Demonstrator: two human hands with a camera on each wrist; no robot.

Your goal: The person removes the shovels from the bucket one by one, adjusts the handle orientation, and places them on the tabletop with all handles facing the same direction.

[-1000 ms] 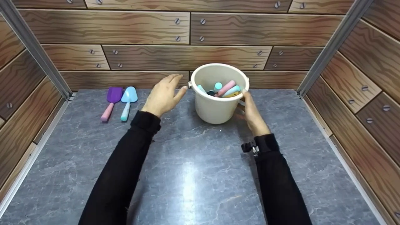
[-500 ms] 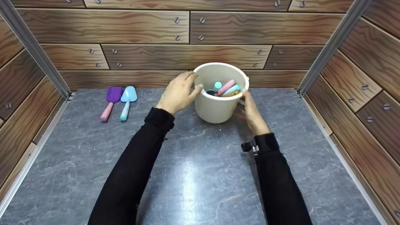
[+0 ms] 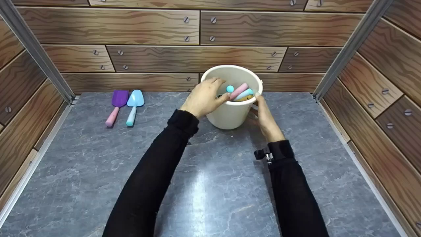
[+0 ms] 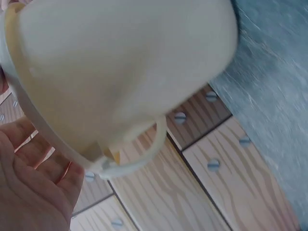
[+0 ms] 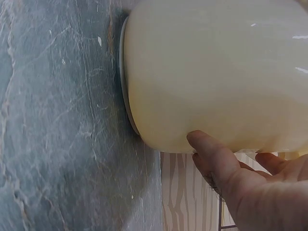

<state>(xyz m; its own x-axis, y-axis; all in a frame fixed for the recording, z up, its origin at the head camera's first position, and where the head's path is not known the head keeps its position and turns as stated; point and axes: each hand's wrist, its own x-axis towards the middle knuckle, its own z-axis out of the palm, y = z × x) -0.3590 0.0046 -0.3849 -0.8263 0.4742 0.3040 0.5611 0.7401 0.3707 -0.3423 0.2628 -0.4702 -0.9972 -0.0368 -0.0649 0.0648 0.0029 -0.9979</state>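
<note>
A cream plastic bucket [image 3: 227, 117] stands upright on the grey floor near the back wall. Inside it show handle ends: a pink handle [image 3: 239, 91], a pale blue handle [image 3: 244, 95] and a round turquoise end [image 3: 230, 89]. My left hand [image 3: 204, 97] reaches over the bucket's left rim, thumb and fingers spread apart; its fingertips are partly hidden inside. In the left wrist view, its fingers lie by the rim, with the bucket's handle [image 4: 156, 144] hanging below. At the right side, my right hand [image 3: 267, 120] holds the bucket, fingers bent against its wall and thumb by the rim.
To the left lie a purple toy shovel [image 3: 120, 98] with a pink grip and a light blue toy trowel [image 3: 136, 98]. Wood-patterned panels [image 3: 151, 28] enclose the back and sides. Metal posts [image 3: 352, 46] stand at the corners.
My left hand has moved right, from beside the bucket to over its rim and into its mouth. The right hand and the bucket have stayed in place.
</note>
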